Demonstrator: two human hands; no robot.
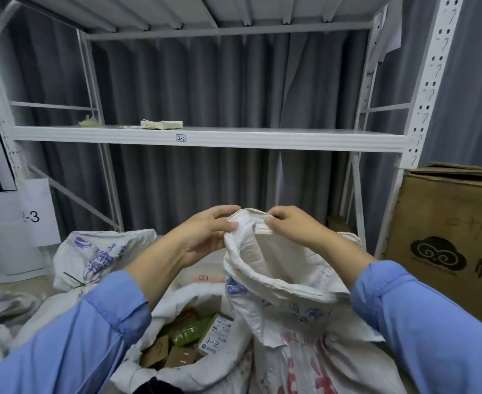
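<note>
A white woven sack [285, 282] with blue and red print stands in front of me, its mouth raised and partly spread. My left hand [205, 234] pinches the left side of the sack's rim between thumb and fingers. My right hand [288, 226] grips the rim's top edge just to the right, fingers curled over it. Both arms wear blue sleeves. The inside of this sack is hidden. Left of it, a second white sack [177, 302] lies open, with several small cardboard boxes and a green packet [188, 334] inside.
A white metal shelf rack [205, 137] labelled 2-2 stands behind, holding a flat packet [162, 124]. A tied white sack [97, 257] lies at left. A large cardboard box [450, 240] stands at right. Grey curtains hang behind.
</note>
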